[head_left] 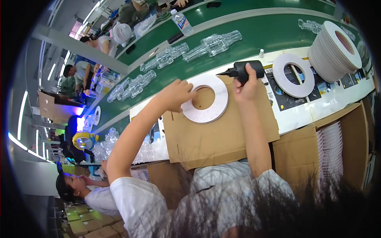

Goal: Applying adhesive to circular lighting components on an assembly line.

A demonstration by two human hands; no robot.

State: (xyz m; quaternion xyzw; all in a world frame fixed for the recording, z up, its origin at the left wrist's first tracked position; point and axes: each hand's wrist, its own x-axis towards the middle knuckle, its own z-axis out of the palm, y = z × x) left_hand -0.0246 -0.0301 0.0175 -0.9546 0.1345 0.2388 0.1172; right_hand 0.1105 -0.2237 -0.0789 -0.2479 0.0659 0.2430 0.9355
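A white flat ring [214, 113] lies on a brown cardboard sheet [214, 139] in front of me. My left hand [174, 94] rests its fingers on the ring's left rim. My right hand [246, 85] is closed around a black bottle-shaped dispenser [243, 70] whose pointed nozzle aims left, just above the ring's upper edge. A second white ring [279, 79] lies to the right on printed sheets.
A tall stack of white rings [329, 51] stands at the right. Clear plastic parts [210, 44] and a water bottle [182, 22] lie on the green conveyor [254, 31]. An open carton [353, 154] holds more rings. Other people work at the left.
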